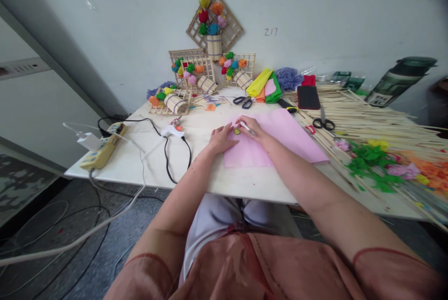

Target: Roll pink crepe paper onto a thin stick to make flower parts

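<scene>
A sheet of pink paper point(294, 139) lies on the table in front of me. My right hand point(255, 127) is closed round a white pen point(247, 128), its tip end pointing toward the sheet's upper left. My left hand point(222, 138) rests at the sheet's left edge with fingers stretched out. Between the two hands sits a small yellow-green round piece point(237, 131) on the paper; its exact kind is too small to tell. Whether the left fingertips touch that piece, I cannot tell.
To the left are a white glue gun point(172, 132) with a black cord and a yellow power strip point(105, 146). Scissors point(243, 100), more scissors point(324, 123), a phone point(308, 97), wooden sticks point(367, 108) and paper scraps point(374, 164) lie around. Flower lattices point(196, 64) stand behind.
</scene>
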A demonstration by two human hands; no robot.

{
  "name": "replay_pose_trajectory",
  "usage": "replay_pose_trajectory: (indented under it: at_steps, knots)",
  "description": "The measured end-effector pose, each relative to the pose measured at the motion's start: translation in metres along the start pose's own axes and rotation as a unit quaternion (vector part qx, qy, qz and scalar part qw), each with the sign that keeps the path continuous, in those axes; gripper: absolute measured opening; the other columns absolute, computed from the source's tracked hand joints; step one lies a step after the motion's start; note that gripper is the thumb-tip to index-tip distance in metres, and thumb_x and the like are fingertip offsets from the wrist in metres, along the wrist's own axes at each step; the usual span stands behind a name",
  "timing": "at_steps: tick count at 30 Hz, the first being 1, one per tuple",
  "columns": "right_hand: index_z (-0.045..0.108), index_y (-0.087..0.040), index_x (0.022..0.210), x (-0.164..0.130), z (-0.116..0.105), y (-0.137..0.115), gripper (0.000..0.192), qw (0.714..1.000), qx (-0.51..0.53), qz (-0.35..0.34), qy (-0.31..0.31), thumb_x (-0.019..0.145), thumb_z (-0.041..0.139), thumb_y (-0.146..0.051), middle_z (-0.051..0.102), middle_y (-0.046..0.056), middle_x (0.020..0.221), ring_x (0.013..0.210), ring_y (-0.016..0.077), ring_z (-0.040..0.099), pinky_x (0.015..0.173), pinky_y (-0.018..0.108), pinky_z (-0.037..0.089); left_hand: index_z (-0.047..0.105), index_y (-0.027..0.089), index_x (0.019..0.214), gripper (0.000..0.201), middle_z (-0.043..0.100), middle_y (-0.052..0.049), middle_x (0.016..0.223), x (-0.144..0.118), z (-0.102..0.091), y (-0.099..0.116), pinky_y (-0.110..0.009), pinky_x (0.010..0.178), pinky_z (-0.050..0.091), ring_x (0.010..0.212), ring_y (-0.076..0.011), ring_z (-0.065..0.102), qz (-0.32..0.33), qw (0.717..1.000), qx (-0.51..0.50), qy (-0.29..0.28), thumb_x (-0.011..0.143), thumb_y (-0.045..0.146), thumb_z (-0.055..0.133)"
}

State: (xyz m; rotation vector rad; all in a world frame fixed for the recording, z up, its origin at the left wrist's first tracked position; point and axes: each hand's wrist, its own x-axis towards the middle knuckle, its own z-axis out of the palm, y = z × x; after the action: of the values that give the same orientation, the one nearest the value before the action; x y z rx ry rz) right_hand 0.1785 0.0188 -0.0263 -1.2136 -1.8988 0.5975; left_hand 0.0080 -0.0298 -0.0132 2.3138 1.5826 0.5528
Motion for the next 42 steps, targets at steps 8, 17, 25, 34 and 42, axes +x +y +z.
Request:
replay_pose_trajectory:
  at_steps: [8,17,25,34,42]
  knots:
    - [0.057,-0.017,0.08,0.001,-0.031,-0.006,0.025,0.981,0.16,0.087,0.068,0.056,0.057,-0.017,0.058,-0.002,0.067,0.065,0.0131,0.055,0.06,0.025,0.042,0.031,0.026,0.137,0.071,0.049,0.0,0.134,-0.003,-0.006,0.007,-0.04,0.107,0.021,0.129,-0.0248,0.033,-0.005,1.0,0.019,-0.024,0.075,0.043,0.06]
    - [0.055,-0.017,0.072,-0.004,-0.042,-0.014,0.022,0.966,0.192,0.17,0.022,0.052,0.061,-0.011,0.055,-0.002,0.058,0.054,0.0113,0.05,0.05,0.024,0.037,0.031,0.024,0.137,0.071,0.048,-0.001,0.135,-0.001,-0.003,0.003,-0.042,0.107,0.021,0.129,-0.0259,0.032,-0.004,0.999,0.028,-0.022,0.075,0.044,0.058]
    - [0.058,-0.017,0.077,-0.006,-0.036,-0.016,0.023,0.976,0.142,0.166,-0.004,0.055,0.057,-0.01,0.057,-0.002,0.058,0.055,0.0122,0.052,0.05,0.023,0.038,0.027,0.023,0.139,0.076,0.046,-0.002,0.137,0.0,-0.002,0.002,-0.042,0.107,0.02,0.13,-0.0257,0.031,-0.008,1.0,0.016,-0.023,0.074,0.046,0.059]
    - [0.062,-0.017,0.079,0.003,-0.026,0.008,0.022,0.996,-0.006,0.086,0.007,0.058,0.057,-0.011,0.058,-0.002,0.064,0.062,0.0132,0.056,0.057,0.023,0.042,0.027,0.022,0.139,0.076,0.046,-0.002,0.136,-0.001,-0.004,0.003,-0.042,0.108,0.02,0.13,-0.0254,0.031,-0.011,1.0,0.01,-0.023,0.074,0.045,0.059]
    - [0.063,-0.018,0.085,-0.002,-0.029,0.003,0.024,0.996,-0.07,0.056,0.006,0.063,0.057,-0.015,0.06,-0.001,0.067,0.065,0.0136,0.056,0.059,0.023,0.041,0.028,0.025,0.138,0.074,0.046,-0.001,0.136,-0.001,-0.005,0.004,-0.041,0.107,0.02,0.13,-0.025,0.031,-0.009,1.0,0.013,-0.022,0.074,0.045,0.059]
